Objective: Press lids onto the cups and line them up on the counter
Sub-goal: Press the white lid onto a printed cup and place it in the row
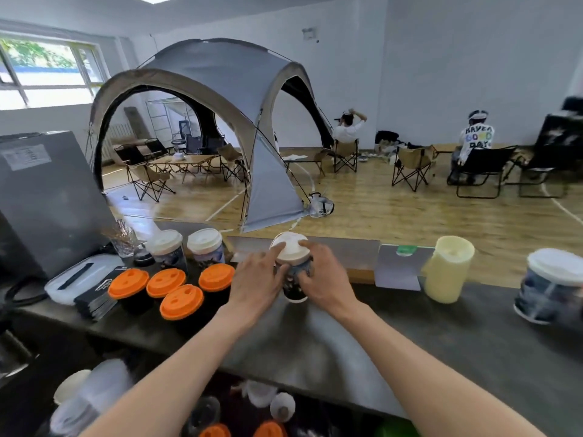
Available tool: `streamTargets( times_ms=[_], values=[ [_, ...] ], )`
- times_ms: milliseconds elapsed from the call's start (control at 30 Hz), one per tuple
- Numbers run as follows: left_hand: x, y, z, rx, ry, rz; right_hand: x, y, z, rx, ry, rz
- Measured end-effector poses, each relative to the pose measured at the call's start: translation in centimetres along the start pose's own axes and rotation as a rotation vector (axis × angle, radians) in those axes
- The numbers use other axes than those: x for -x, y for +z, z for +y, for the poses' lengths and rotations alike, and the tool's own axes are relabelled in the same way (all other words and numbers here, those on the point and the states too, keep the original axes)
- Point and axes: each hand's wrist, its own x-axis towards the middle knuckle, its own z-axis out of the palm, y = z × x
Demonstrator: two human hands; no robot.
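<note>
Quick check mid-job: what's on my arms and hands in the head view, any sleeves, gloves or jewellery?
Nothing worn that shows. The left forearm and right forearm are bare down to the frame's bottom edge, with no sleeve in view. The left hand and right hand are ungloved, with no watch, band, ring or marking visible.

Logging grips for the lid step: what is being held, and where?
Both hands hold one printed cup: left hand and right hand grip its upper side, a forefinger of each on its white lid.
</note>
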Motion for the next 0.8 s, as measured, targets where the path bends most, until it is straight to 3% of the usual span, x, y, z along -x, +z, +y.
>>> streamTargets(
  times_ms=[233,400,800],
  values=[
    [2.5,2.4,11.9,0.133,0.258,-0.021,8.1,-9.2,6.0,0.08,0.128,0.266],
    [4.4,5.3,21.1,0.214,0.388,-0.049,14.0,-16.3,10.7,0.131,0.218,0.346],
    [11.4,9.3,39.2,0.263,0.404,-0.075,25.2,-31.1,20.0,0.153,0.24,0.355]
  ],
)
